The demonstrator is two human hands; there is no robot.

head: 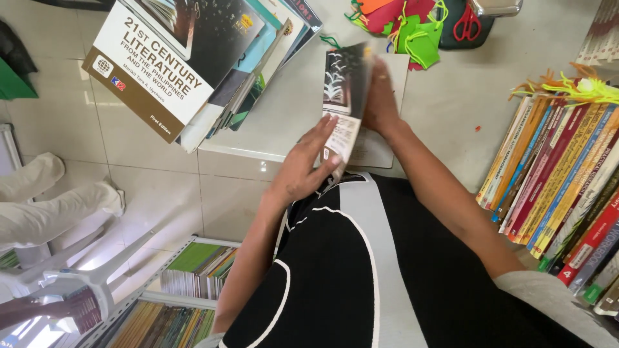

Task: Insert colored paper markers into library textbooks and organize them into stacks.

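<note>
Black clothing (335, 283) is closest; above it, the left hand (302, 169) and right hand (382, 96) both grip one thin book (345, 96) over the white bench (290, 122).

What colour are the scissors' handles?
Red, seen in the head view: the scissors lie at the top.

A white table (284, 138) bears a fanned book stack (193, 58) and paper tags (403, 26).
</note>
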